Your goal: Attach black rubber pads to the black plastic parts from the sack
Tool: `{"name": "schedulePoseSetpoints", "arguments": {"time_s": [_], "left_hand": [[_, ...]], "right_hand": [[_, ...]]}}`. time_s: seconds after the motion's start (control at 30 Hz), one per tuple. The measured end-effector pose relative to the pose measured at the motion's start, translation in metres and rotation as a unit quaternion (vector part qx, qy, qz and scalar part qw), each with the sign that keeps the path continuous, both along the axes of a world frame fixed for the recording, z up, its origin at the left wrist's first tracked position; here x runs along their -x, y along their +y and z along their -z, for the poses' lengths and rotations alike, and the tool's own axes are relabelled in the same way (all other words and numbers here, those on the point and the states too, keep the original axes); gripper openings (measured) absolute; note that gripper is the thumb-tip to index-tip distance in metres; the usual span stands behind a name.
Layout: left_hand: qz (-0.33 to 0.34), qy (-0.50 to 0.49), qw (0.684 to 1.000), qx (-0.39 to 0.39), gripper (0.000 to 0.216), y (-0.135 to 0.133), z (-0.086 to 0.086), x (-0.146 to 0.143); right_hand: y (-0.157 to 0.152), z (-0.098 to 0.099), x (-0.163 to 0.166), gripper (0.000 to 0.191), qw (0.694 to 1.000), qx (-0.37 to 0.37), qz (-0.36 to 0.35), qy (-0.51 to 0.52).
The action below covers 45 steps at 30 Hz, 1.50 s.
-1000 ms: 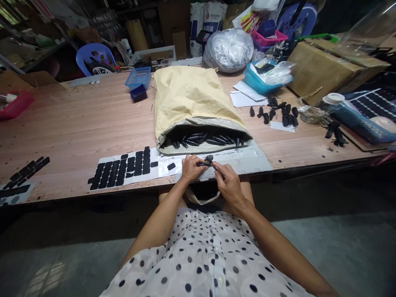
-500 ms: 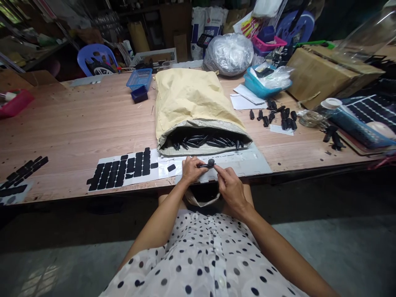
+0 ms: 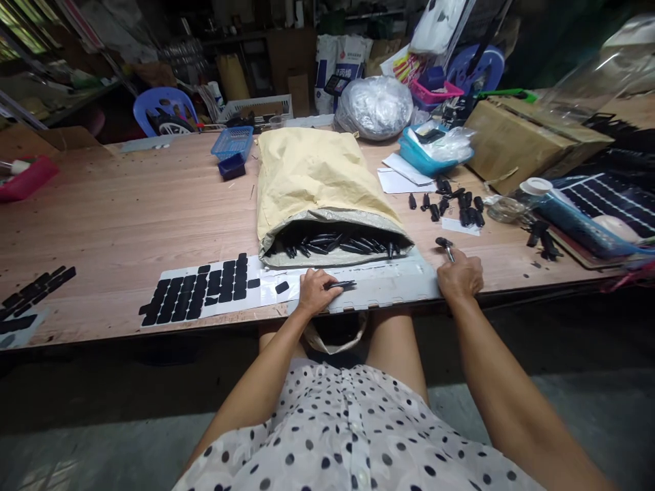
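Note:
My left hand [image 3: 314, 290] rests near the table's front edge, its fingers closed on a slim black pointed piece [image 3: 346, 284] that lies over the grey board [image 3: 399, 285]. Farther right, my right hand [image 3: 460, 275] is wrapped round a small hammer [image 3: 445, 245] with a dark head and shiny neck; its handle is mostly hidden in the fist. Behind the board lies a cream sack [image 3: 320, 170], its mouth facing me, with many similar black pieces [image 3: 353, 243] inside. Left of my left hand is a white sheet [image 3: 225, 310] with rows of black rounded pads [image 3: 177, 298].
One loose black pad [image 3: 282, 287] lies beside my left hand. Black parts [image 3: 467, 208] are scattered at right, near a blue basket [image 3: 424, 158] and a cardboard box [image 3: 527, 140]. Blue trays [image 3: 233, 144] stand left of the sack. An open bag [image 3: 332, 344] hangs below the table edge.
My right hand has moved right, away from the black piece, taking the hammer with it. My left hand stays in place with the piece. The view has shifted slightly.

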<state>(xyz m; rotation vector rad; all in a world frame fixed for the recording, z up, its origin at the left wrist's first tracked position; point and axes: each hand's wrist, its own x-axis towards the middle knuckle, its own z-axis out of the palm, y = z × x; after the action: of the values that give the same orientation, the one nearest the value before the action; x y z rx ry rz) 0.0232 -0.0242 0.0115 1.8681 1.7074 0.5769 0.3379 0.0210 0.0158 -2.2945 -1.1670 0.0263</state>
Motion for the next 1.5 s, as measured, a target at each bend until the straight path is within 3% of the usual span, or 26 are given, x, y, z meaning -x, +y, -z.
{"name": "schedulePoseSetpoints", "arguments": {"time_s": [0.1, 0.23, 0.43, 0.5, 0.6, 0.7, 0.8, 0.9, 0.97, 1.03, 1.17, 1.33, 1.4, 1.5], "left_hand": [[0.002, 0.006, 1.0, 0.001, 0.009, 0.001, 0.0, 0.001], [0.025, 0.021, 0.999, -0.023, 0.011, -0.004, 0.0, 0.005], [0.196, 0.035, 0.972, -0.126, 0.016, -0.048, 0.011, 0.009], [0.211, 0.053, 0.967, -0.131, 0.017, -0.064, 0.018, 0.006], [0.188, 0.072, 0.971, -0.131, 0.03, -0.077, 0.023, -0.002], [0.142, 0.052, 0.978, -0.147, 0.04, -0.065, 0.015, -0.002], [-0.009, 0.028, 0.991, -0.128, 0.03, -0.026, -0.002, 0.019], [-0.204, 0.041, 0.975, -0.076, 0.027, 0.024, -0.02, 0.049], [-0.279, 0.075, 0.957, -0.04, 0.022, 0.05, -0.026, 0.064], [-0.311, 0.107, 0.944, -0.009, 0.017, 0.068, -0.028, 0.069], [-0.323, 0.125, 0.938, 0.008, 0.014, 0.076, -0.028, 0.067], [-0.313, 0.119, 0.942, -0.004, 0.024, 0.057, -0.035, 0.071], [-0.271, 0.092, 0.958, -0.036, 0.027, 0.041, -0.038, 0.067], [-0.145, 0.035, 0.987, -0.055, 0.027, 0.016, -0.034, 0.046]], "right_hand": [[0.011, 0.015, -0.008, 0.044, 1.0, 0.02, 0.017, 0.0], [0.013, 0.031, -0.004, 0.042, 0.999, -0.043, 0.009, -0.031], [0.012, 0.034, -0.002, 0.045, 0.998, -0.038, 0.0, -0.046], [0.012, 0.033, -0.002, 0.045, 0.998, -0.038, 0.0, -0.046], [0.012, 0.033, -0.001, 0.045, 0.997, -0.062, -0.009, -0.039], [0.011, 0.034, -0.001, 0.044, 0.997, -0.071, -0.014, -0.034], [0.011, 0.035, 0.001, 0.044, 0.997, -0.069, -0.007, -0.039], [0.011, 0.036, 0.001, 0.043, 0.996, -0.074, -0.008, -0.039], [0.012, 0.035, 0.001, 0.043, 0.997, -0.072, -0.017, -0.032], [0.011, 0.033, 0.0, 0.044, 0.997, -0.061, -0.027, -0.025], [0.011, 0.029, 0.002, 0.046, 0.999, -0.036, -0.024, -0.028], [0.012, 0.03, 0.005, 0.043, 0.998, -0.041, 0.0, -0.049], [0.012, 0.032, 0.005, 0.042, 0.997, -0.046, 0.004, -0.058], [0.013, 0.034, 0.003, 0.043, 0.997, -0.044, 0.0, -0.058]]}}
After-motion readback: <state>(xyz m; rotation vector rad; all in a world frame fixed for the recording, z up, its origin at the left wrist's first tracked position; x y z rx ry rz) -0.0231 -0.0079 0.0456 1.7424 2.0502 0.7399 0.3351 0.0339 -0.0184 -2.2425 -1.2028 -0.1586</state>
